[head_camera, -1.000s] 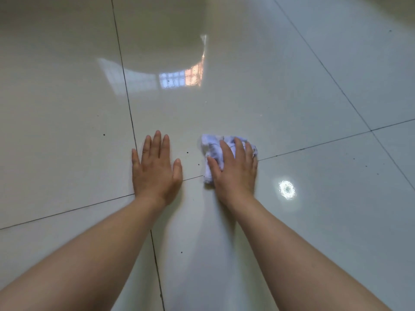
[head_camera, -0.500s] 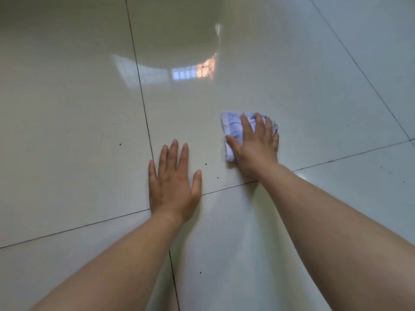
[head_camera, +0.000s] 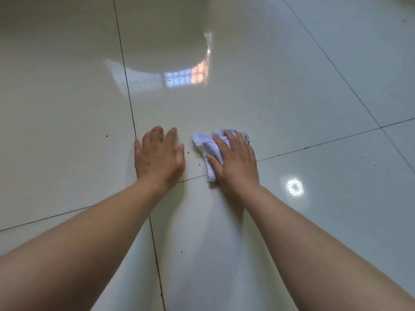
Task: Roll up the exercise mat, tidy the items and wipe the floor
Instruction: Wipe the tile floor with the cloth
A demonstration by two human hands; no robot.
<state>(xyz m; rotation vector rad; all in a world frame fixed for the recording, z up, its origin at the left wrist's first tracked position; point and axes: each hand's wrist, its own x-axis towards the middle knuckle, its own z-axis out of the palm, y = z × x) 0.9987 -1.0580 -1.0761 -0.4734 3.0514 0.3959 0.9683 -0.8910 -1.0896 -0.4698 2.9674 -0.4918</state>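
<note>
Two bare forearms reach fwd over a glossy tile floor (head_camera: pixel 292 90). L hand (head_camera: pixel 158 158) lies flat on the tile, fingers straight, holding nothing. R hand (head_camera: pixel 235 167) is just beside it, palm down w/ fingers spread, pressing a crumpled white cloth (head_camera: pixel 202 142) onto the floor at a grout line. Beyond them, a window reflection (head_camera: pixel 179 78).

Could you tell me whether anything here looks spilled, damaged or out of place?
Nothing is spilled or broken. Only a few small dark specks dot the glossy floor, some between the left hand and the cloth under the right hand.
</note>
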